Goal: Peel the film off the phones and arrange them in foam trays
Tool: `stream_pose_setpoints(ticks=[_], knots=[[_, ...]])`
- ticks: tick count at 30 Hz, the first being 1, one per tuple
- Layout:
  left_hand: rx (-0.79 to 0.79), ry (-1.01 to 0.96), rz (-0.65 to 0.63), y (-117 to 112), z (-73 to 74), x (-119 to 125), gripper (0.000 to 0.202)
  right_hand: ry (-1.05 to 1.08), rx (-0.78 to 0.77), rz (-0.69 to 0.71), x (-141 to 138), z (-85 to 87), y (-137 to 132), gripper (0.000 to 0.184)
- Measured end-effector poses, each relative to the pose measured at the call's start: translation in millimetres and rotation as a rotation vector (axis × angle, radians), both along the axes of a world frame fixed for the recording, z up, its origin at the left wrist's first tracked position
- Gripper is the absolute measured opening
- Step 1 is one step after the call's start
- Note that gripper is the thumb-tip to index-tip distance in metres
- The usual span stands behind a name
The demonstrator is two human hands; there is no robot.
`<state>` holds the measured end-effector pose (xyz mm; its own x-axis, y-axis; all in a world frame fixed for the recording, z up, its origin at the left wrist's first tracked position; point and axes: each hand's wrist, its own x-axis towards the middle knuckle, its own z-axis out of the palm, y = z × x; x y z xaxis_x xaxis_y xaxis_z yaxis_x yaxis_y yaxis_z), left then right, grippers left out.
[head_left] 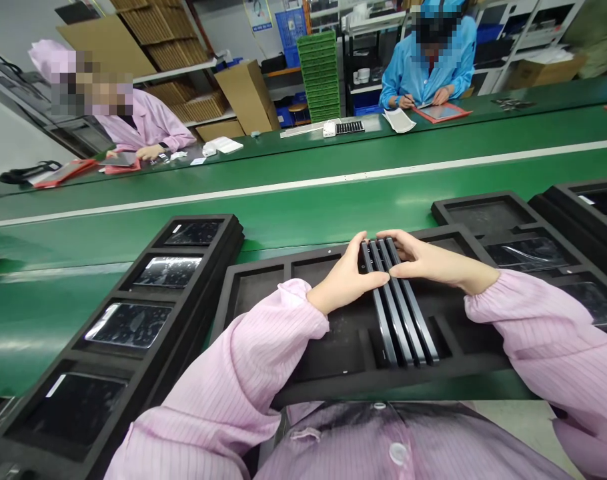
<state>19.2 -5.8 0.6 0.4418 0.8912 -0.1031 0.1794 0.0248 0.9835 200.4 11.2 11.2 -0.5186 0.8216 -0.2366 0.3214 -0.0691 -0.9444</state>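
Observation:
Several slim dark devices with metallic edges, like tablets or large phones seen edge-on, stand side by side in the black foam tray in front of me. My left hand grips the far end of the row from the left, its thumb over the top edges. From the right, my right hand presses on the same end, thumb close to the left thumb and fingers curled behind. The devices' near ends rest at a slot in the tray. Their flat faces are mostly hidden.
On the left, stacked black foam trays hold dark glass panels. More foam trays with panels lie at the right. Beyond the green conveyor, a person in pink and another in blue work at the far side.

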Motion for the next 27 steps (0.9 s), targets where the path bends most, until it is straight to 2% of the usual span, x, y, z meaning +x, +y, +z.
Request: stream_pose_setpoints(ticks=[2, 4, 5, 6, 8, 10, 13, 15, 17, 19, 21, 23, 24, 25, 27], knots=[[0.11, 0.099, 0.111, -5.6, 2.8, 1.2, 0.085, -0.012, -0.004, -0.003, 1.7, 3.0, -2.7, 0.079], [0.268, 0.288, 0.218, -15.0, 8.0, 1.1, 0.059, -0.04, -0.002, -0.012, 3.2, 7.4, -6.6, 0.084], [0.326, 0.392, 0.209, -21.3, 11.0, 0.6, 0.04, -0.075, 0.005, -0.03, 3.3, 10.0, -8.8, 0.085], [0.36, 0.484, 0.148, -28.7, 13.9, 0.2, 0.03, -0.125, 0.018, -0.058, 2.6, 12.7, -11.0, 0.083], [0.409, 0.605, -0.067, -46.4, 17.9, 0.4, 0.043, -0.235, 0.064, -0.129, -1.6, 18.0, -14.6, 0.076], [0.542, 0.658, -0.251, -66.0, 18.0, 3.2, 0.05, -0.309, 0.129, -0.194, -9.3, 21.3, -16.2, 0.069], [0.796, 0.72, -0.341, -89.9, 12.0, 10.4, 0.051, -0.338, 0.189, -0.269, -22.2, 20.5, -15.2, 0.072], [0.82, 0.744, -0.357, -97.1, 7.6, 13.0, 0.057, -0.321, 0.192, -0.321, -27.3, 16.7, -14.2, 0.071], [0.717, 0.695, -0.393, -95.7, 5.3, 11.3, 0.05, -0.257, 0.177, -0.361, -27.5, 12.6, -14.6, 0.061], [0.561, 0.552, -0.327, -87.3, 5.4, 6.3, 0.039, -0.162, 0.146, -0.388, -23.4, 10.4, -16.8, 0.053], [0.395, 0.352, -0.058, -74.9, 7.1, 0.6, 0.036, -0.056, 0.117, -0.415, -18.0, 12.1, -20.4, 0.05], [0.173, 0.085, 0.258, -62.6, 10.0, -3.0, 0.057, 0.058, 0.106, -0.444, -15.3, 18.0, -25.1, 0.052], [0.043, -0.083, 0.339, -57.9, 11.9, -3.6, 0.069, 0.116, 0.104, -0.456, -16.0, 21.9, -28.0, 0.053], [-0.097, -0.267, 0.345, -54.7, 14.2, -3.3, 0.076, 0.171, 0.105, -0.467, -18.2, 26.0, -31.3, 0.055], [-0.375, -0.606, 0.182, -53.7, 19.2, -1.3, 0.077, 0.269, 0.114, -0.492, -26.4, 32.7, -39.2, 0.057]])
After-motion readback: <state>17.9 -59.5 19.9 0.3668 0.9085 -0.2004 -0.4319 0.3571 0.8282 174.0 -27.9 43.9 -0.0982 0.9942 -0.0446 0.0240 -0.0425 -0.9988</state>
